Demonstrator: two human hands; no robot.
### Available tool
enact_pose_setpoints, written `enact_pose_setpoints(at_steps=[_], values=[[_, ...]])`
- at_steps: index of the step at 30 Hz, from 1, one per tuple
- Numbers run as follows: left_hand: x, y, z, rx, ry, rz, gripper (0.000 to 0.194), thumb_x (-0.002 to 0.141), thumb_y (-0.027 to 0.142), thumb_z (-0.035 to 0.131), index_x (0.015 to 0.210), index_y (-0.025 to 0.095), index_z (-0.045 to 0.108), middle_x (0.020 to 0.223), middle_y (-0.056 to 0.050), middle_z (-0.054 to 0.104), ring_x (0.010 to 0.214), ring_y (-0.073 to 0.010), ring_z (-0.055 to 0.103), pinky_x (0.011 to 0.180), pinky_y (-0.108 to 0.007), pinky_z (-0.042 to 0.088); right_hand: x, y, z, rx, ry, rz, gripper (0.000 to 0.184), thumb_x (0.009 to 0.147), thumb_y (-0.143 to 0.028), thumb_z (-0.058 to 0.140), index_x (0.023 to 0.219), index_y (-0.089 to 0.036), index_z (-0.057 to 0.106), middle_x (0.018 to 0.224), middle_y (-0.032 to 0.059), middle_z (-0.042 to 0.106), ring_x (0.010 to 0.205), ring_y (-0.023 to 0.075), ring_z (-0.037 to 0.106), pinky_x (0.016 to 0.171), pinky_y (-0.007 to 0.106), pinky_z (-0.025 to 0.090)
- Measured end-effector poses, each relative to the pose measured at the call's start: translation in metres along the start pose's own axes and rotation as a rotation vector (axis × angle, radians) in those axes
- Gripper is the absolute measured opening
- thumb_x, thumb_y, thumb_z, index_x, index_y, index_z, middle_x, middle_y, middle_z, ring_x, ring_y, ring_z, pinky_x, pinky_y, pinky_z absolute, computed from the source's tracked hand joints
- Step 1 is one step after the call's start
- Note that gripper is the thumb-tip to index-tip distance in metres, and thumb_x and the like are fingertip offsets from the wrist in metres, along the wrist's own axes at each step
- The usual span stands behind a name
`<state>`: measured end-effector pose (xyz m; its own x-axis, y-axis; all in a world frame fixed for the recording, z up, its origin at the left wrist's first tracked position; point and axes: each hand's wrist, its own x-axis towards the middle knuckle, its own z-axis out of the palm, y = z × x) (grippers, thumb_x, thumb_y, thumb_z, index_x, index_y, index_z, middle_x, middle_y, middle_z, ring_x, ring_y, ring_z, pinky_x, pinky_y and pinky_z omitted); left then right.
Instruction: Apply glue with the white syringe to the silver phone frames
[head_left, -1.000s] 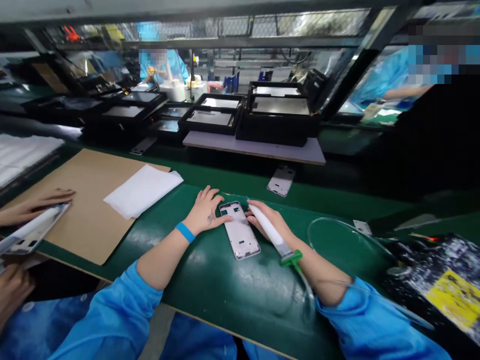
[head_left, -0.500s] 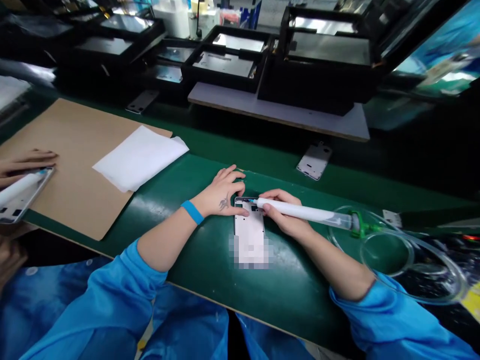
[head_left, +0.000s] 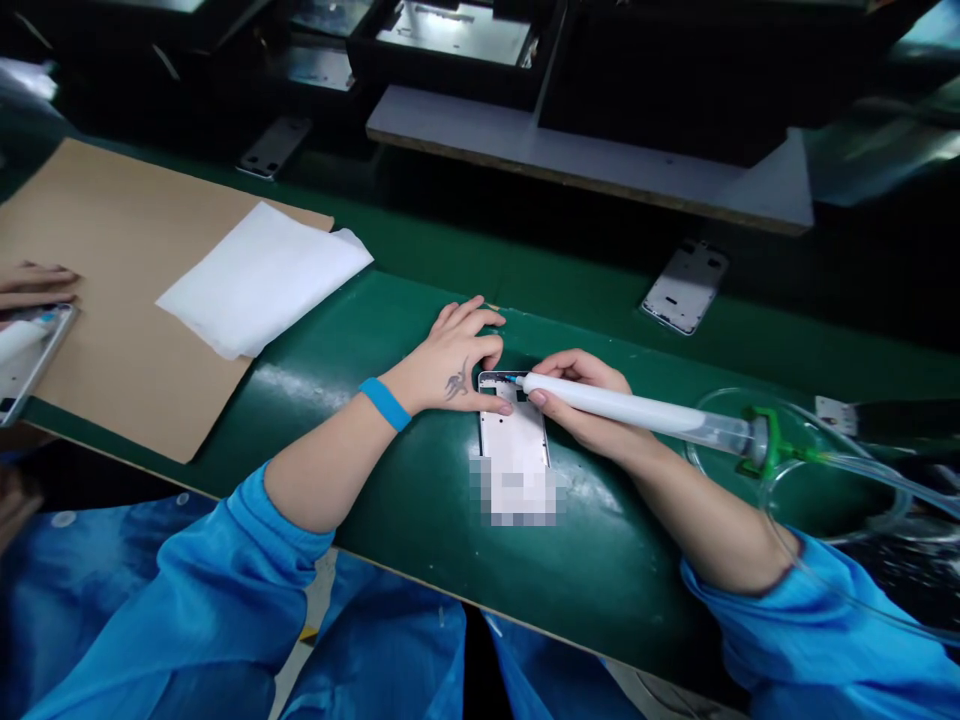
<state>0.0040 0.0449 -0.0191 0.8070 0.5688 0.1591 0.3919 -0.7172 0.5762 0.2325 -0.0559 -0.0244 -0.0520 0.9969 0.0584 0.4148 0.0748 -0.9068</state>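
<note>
Since the earlier view, the right hand has swung the white dispensing syringe level, its fingers closed around the barrel, tip at the top edge of the phone frame. The left hand lies open on the green tabletop, thumb on that frame's upper left corner. Beyond the frame lies a second frame; left of it, white paper rests on cardboard.

Soft glare streaks the green mat; wide-angle distortion bends the edges.
</note>
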Motion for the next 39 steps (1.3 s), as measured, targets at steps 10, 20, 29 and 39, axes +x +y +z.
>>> enact_pose_setpoints(at_steps=[10,20,29,39], values=[[0.0005,-0.0010,0.0001,0.002,0.007,0.001,0.057,0.070,0.069,0.085,0.082,0.021,0.057,0.144,-0.014,0.056,0.156,-0.0456,0.029,0.125,-0.068,0.021,0.0006,-0.0015,0.0013,0.014,0.008,-0.008,0.021,0.088,-0.042,0.077,0.099,-0.027,0.067,0.082,0.0017,0.069,0.068,0.0183,0.062,0.060,0.032,0.048],[0.0000,0.0004,-0.0025,-0.001,-0.011,-0.011,0.059,0.070,0.071,0.085,0.082,0.020,0.056,0.145,-0.014,0.055,0.156,-0.0463,0.028,0.125,-0.069,0.020,0.0027,-0.0058,0.0024,0.007,0.008,0.007,0.021,0.086,-0.043,0.077,0.096,-0.027,0.068,0.081,0.0020,0.071,0.068,0.0182,0.063,0.058,0.031,0.048],[0.0007,-0.0011,-0.0023,0.017,-0.005,0.013,0.059,0.072,0.071,0.083,0.082,0.020,0.054,0.144,-0.015,0.055,0.156,-0.0461,0.028,0.124,-0.069,0.021,0.0033,-0.0037,0.0005,-0.002,-0.004,0.006,0.025,0.086,-0.046,0.079,0.095,-0.026,0.068,0.082,0.0030,0.073,0.069,0.0188,0.065,0.059,0.031,0.048],[0.0014,-0.0003,-0.0040,-0.006,-0.017,-0.010,0.059,0.070,0.072,0.083,0.080,0.021,0.055,0.146,-0.015,0.055,0.157,-0.0464,0.026,0.125,-0.069,0.020,0.0050,-0.0042,-0.0007,0.003,-0.014,0.002,0.025,0.083,-0.045,0.081,0.091,-0.026,0.068,0.081,0.0025,0.072,0.068,0.0196,0.064,0.059,0.032,0.046]])
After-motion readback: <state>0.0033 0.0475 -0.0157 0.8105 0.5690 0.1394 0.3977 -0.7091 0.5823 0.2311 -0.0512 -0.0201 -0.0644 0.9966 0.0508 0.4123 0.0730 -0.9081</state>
